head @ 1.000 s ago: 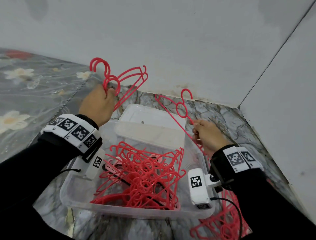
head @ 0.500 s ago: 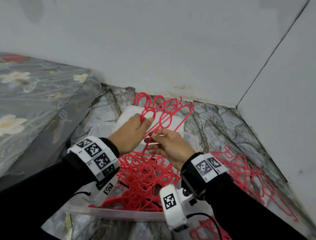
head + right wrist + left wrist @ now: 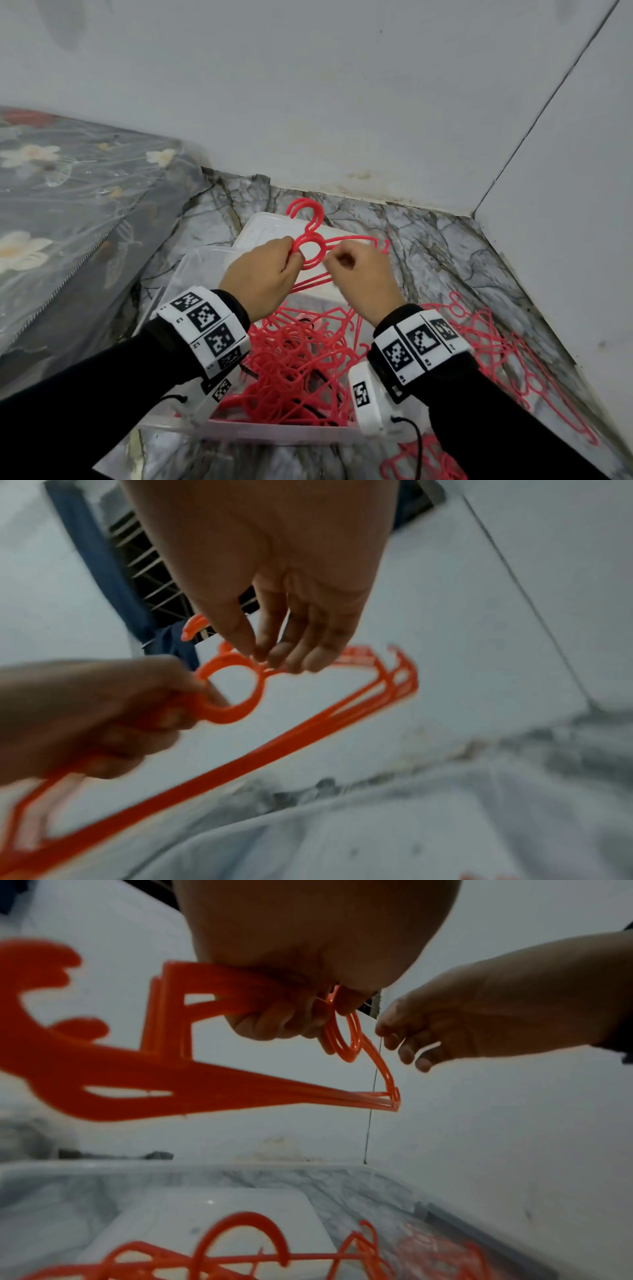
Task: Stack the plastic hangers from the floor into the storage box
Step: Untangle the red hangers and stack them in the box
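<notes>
my left hand [image 3: 262, 275] is curled round the ring of a small bunch of red hangers [image 3: 310, 246], holding it up over the clear storage box [image 3: 205, 270]. my right hand [image 3: 361, 277] has its fingertips [image 3: 274, 656] drawn together against the bunch's upper arm just beside the ring; it looks like a light pinch, though blur makes that hard to tell. the box already holds a tangled heap of hangers [image 3: 294, 363]. more hangers [image 3: 496, 356] lie on the floor [image 3: 428, 240] to its right.
</notes>
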